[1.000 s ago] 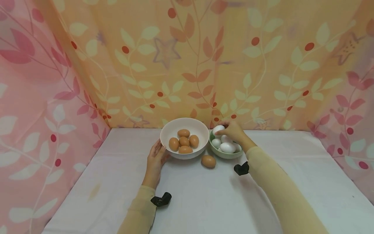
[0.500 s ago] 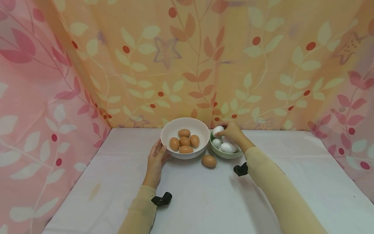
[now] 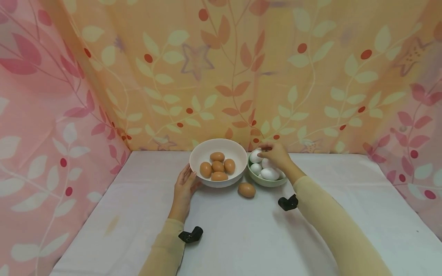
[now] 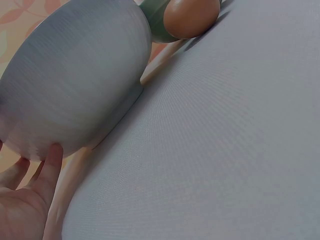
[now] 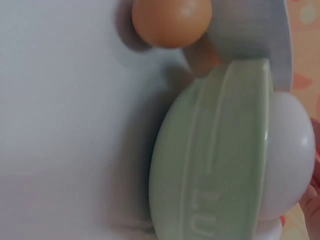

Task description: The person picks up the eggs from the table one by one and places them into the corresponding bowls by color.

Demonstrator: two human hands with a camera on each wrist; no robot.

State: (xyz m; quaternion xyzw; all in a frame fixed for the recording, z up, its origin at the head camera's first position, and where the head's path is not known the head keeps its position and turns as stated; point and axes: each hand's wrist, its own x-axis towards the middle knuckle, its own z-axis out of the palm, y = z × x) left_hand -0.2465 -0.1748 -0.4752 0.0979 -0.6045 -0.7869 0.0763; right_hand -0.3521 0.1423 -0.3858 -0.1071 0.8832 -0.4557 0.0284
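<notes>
My left hand (image 3: 183, 187) rests against the left side of a white bowl (image 3: 195, 155), fingertips touching its outer wall. Several brown eggs (image 3: 218, 166) lie inside that bowl. My right hand (image 3: 275, 154) is over a smaller green bowl (image 3: 264, 183) heaped with white eggs (image 3: 269, 174). Its thumb and fingers are parted at the right edge of a white egg (image 3: 255, 156) at the back left of this bowl. One more brown egg (image 3: 246, 190) lies on the table in front, between both bowls. In the right wrist view, the green bowl and eggs hide most of the right fingers.
A white cloth (image 3: 228, 237) covers the table. Floral curtains hang close behind the bowls and along both sides. The two bowls stand side by side near the back edge. Black wrist mounts (image 3: 191, 235) sit on both sleeves.
The white egg at the right hand has shifted slightly left and down into the green bowl. The right fingers have loosened and drawn back a little to the right. The left hand stays put.
</notes>
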